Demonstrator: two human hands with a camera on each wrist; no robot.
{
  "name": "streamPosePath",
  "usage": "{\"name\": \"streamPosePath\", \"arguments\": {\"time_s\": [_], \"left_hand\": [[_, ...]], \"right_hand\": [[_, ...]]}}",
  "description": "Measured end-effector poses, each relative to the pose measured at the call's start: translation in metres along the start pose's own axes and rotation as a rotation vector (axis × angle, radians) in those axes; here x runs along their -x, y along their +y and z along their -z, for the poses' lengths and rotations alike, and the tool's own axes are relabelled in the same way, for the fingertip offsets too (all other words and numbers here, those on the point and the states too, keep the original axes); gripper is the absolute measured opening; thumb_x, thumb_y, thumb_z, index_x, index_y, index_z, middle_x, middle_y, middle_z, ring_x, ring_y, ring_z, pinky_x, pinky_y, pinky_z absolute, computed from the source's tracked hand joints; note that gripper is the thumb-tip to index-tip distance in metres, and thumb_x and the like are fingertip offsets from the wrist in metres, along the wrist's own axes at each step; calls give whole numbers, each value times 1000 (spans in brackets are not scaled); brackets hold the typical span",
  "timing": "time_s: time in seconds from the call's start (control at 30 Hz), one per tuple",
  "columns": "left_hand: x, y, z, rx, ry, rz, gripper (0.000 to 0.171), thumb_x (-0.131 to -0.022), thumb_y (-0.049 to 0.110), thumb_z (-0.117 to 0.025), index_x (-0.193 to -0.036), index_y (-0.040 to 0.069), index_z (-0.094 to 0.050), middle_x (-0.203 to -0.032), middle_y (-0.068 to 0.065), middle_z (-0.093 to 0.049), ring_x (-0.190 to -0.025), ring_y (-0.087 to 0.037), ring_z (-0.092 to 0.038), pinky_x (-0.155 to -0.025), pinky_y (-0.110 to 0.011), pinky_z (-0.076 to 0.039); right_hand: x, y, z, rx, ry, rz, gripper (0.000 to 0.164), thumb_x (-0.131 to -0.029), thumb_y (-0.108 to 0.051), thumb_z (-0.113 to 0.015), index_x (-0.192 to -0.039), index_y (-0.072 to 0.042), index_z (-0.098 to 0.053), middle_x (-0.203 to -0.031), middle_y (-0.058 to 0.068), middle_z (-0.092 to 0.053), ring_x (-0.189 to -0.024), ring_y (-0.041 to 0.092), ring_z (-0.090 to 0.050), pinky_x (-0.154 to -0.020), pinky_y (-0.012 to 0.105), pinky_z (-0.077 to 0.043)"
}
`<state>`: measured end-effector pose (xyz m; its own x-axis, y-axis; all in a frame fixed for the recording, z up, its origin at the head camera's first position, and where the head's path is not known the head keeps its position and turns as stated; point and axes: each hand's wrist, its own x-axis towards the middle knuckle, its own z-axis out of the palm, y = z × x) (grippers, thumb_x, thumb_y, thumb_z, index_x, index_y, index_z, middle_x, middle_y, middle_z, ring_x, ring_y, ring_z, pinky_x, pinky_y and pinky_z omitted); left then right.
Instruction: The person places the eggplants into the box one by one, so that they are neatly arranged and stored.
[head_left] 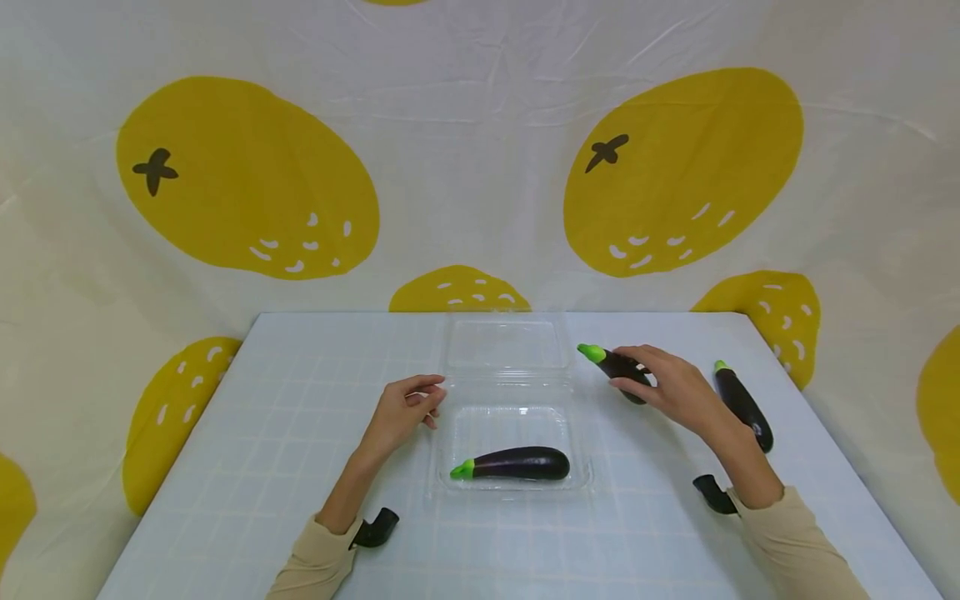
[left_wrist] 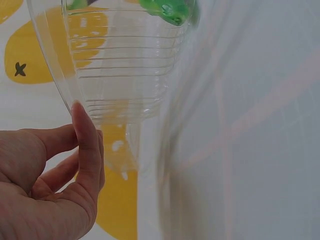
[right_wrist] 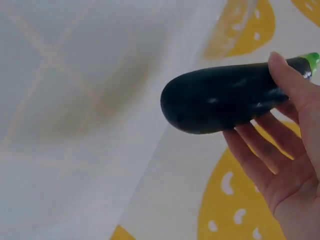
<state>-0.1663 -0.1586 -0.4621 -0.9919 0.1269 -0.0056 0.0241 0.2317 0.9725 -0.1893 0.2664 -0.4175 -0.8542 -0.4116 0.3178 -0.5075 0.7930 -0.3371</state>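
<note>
Lying nearest to the person, one eggplant is already inside the clear plastic box, its green end toward the left. Just beside the left edge of this box is the left hand, with its fingers loosely bent; whether they pinch the rim cannot be told. On the right side of the table, a second eggplant lies outside the box, touched by no hand. A little farther, the right hand holds a third eggplant above the table, pinching it between the thumb and slightly spread fingers. Farthest, the lid lies open behind the box. The work seems about one third done, with two eggplants left outside.
</note>
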Motion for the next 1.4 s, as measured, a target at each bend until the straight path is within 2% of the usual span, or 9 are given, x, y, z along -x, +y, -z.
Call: {"name": "streamPosePath", "arguments": {"time_s": [0.3, 0.5, 0.73, 0.83, 1.0, 1.17, 1.4], "left_hand": [[-1, -1, 0, 3, 0, -2, 35, -99, 8, -70, -129, -8, -65, -104, -26, -67, -61, -20, -65, -62, -24, -57], [-1, -1, 0, -1, 3, -1, 36, -98, 9, -70, -129, -8, -65, -104, -23, -68, -62, -22, -65, -63, -23, -57], [12, 30, -3, -22, -2, 12, 33, -99, -1, -66, -129, -15, -62, -105, -32, -65, -64, -32, -66, -63, -24, -57], [8, 21, -3, -18, -8, 30, 34, -99, 1, -66, -130, -13, -62, -106, -32, -65, -64, -31, -67, -63, -24, -58], [2, 4, -1, -16, 1, 33, 36, -99, 7, -69, -131, -8, -64, -107, -27, -67, -62, -23, -66, -62, -22, -57], [2, 2, 1, 2, 1, 25, 37, -98, 11, -71, -131, -6, -65, -107, -24, -67, -62, -23, -67, -64, -22, -57], [2, 4, -1, -9, -1, 34, 37, -99, 11, -70, -132, -6, -64, -107, -24, -68, -63, -23, -67, -65, -21, -57]], "right_hand": [[-4, -18, 9, -37, 17, 51, 50, -84, -24, -87, -126, -5, -69, -114, 10, -73, -94, 24, -69, -79, 46, -61], [-10, -35, 14, -74, -4, 88, 49, -84, -23, -87, -125, -6, -69, -113, 7, -73, -94, 22, -69, -79, 43, -62], [-16, -53, 15, -89, -24, 138, 47, -83, -25, -88, -123, -7, -70, -110, 4, -73, -93, 18, -69, -78, 38, -62], [-20, -60, 15, -91, -45, 147, 46, -84, -28, -87, -122, -9, -69, -108, 1, -73, -93, 16, -69, -78, 36, -61], [-28, -73, 13, -104, -96, 155, 45, -87, -33, -84, -124, -12, -68, -106, -2, -73, -92, 13, -68, -80, 35, -61], [-33, -84, 10, -118, -112, 201, 44, -87, -33, -84, -124, -13, -68, -105, -4, -73, -91, 11, -68, -76, 37, -60], [-36, -94, 0, -93, -106, 291, 43, -86, -31, -86, -122, -13, -70, -104, -4, -73, -87, 9, -66, -72, 30, -57]]}}
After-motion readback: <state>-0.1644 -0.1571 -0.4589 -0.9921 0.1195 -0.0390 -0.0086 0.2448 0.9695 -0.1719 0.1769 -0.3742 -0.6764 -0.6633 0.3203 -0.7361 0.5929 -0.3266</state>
